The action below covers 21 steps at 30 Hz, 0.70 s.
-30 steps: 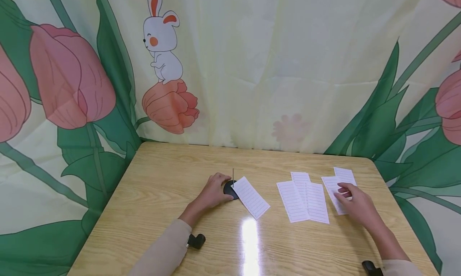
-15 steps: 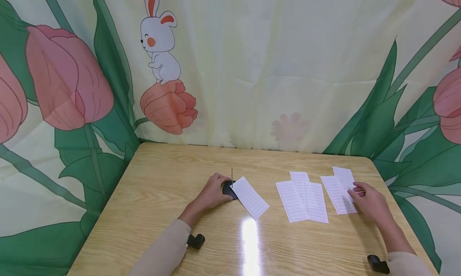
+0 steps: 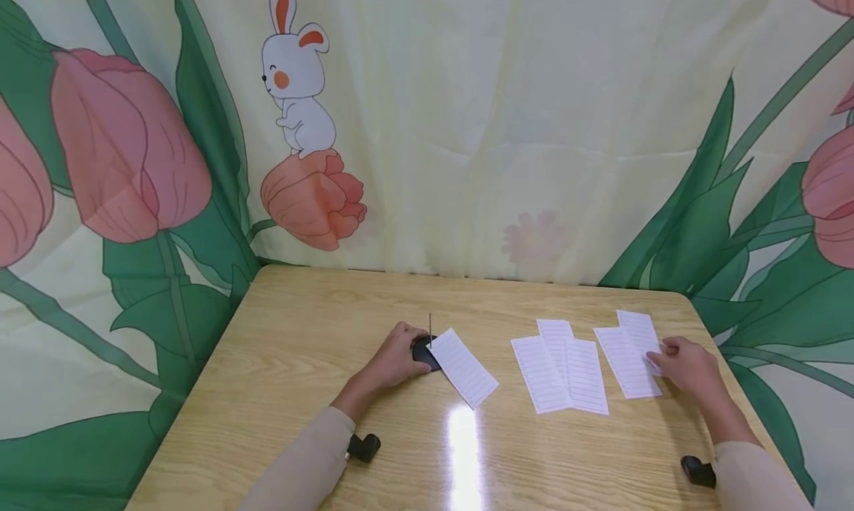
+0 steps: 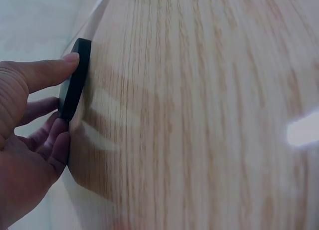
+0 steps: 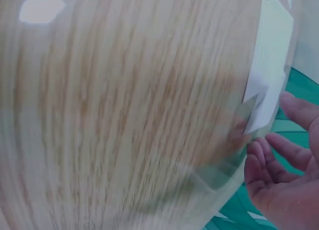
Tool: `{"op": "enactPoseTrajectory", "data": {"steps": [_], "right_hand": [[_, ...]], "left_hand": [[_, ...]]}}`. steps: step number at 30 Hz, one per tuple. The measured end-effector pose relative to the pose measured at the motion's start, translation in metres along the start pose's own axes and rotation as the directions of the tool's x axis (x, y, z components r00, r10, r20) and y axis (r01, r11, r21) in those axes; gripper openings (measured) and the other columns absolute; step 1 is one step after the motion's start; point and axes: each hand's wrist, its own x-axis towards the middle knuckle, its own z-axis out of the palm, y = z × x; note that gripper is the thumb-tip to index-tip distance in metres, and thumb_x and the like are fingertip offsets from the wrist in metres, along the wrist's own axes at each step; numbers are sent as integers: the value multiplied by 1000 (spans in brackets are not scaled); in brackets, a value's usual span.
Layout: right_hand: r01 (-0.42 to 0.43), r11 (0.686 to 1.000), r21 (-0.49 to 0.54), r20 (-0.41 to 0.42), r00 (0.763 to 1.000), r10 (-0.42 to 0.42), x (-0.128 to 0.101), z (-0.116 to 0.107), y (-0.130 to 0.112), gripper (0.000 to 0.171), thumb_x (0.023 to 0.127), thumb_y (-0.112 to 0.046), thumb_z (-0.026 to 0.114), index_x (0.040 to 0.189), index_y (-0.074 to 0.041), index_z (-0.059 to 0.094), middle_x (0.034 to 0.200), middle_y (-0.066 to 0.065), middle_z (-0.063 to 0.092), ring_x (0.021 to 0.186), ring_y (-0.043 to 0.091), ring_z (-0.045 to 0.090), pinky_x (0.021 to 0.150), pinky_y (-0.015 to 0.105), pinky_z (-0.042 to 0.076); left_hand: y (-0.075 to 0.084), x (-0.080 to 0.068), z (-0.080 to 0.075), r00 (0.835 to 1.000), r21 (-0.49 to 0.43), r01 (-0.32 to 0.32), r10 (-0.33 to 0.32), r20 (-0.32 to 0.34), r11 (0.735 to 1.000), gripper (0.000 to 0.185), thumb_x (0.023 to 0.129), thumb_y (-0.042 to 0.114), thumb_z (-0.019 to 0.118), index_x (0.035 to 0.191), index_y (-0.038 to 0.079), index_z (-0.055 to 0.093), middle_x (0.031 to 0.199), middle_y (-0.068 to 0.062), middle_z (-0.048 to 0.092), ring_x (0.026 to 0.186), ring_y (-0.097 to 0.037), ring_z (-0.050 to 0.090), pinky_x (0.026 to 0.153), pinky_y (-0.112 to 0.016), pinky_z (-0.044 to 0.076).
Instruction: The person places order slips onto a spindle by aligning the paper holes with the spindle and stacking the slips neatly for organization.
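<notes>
My left hand (image 3: 399, 357) grips a small black round base (image 3: 423, 351) with a thin upright pin (image 3: 430, 324). In the left wrist view the thumb (image 4: 47, 73) and fingers (image 4: 55, 140) curl round the black base (image 4: 75, 83). A lined white paper slip (image 3: 465, 366) lies against the base on its right. My right hand (image 3: 670, 361) rests at the right edge of two overlapping slips (image 3: 626, 363), fingertips touching the edge. In the right wrist view the fingers (image 5: 264, 157) hang loosely curled beside the slip (image 5: 266, 85), holding nothing.
Three more lined slips (image 3: 562, 366) overlap in the middle right of the wooden table (image 3: 320, 318). A flower-and-rabbit printed curtain (image 3: 467, 125) closes in the table's back and sides. The table's right edge lies just beyond my right hand.
My right hand has slid off the top of the right-hand slips to their right edge. The left hand and the black base have stayed put.
</notes>
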Motion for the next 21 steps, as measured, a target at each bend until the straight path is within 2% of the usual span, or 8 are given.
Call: {"op": "enactPoseTrajectory", "data": {"steps": [4, 8, 15, 21], "right_hand": [[-29, 999, -33, 10, 1000, 30, 4, 0, 0, 63, 97, -23, 69, 131, 24, 45, 121, 43, 52, 102, 49, 49, 92, 62, 48], [-46, 998, -45, 8, 999, 46, 4, 1, -4, 58, 95, -20, 70, 125, 25, 48, 115, 42, 52, 100, 49, 46, 89, 60, 46], [-59, 998, -20, -19, 998, 58, 2, 4, -9, 51, 96, -12, 67, 125, 25, 48, 118, 44, 53, 98, 48, 46, 88, 60, 46], [-86, 996, 3, -11, 996, 86, 2, 2, -14, 51, 96, -7, 66, 129, 26, 45, 123, 45, 50, 100, 49, 48, 91, 61, 47]], "left_hand": [[1, 0, 0, 1000, -7, -1, 1, 0, 1000, 63, 82, 14, 89, 137, 1, 62, 125, -14, 53, 113, -26, 54, 98, -42, 49], [2, -1, -1, 1000, -10, 4, -4, 12, 1000, 63, 82, 14, 88, 138, 1, 61, 126, -14, 53, 113, -26, 55, 98, -43, 50], [4, -1, -1, 1000, -17, 13, -13, 11, 1000, 63, 82, 13, 88, 138, 0, 61, 126, -15, 52, 114, -27, 55, 99, -43, 50], [6, -2, -1, 999, -21, 30, -30, 19, 999, 63, 82, 13, 88, 138, 1, 61, 126, -14, 52, 114, -27, 55, 99, -44, 50]]}}
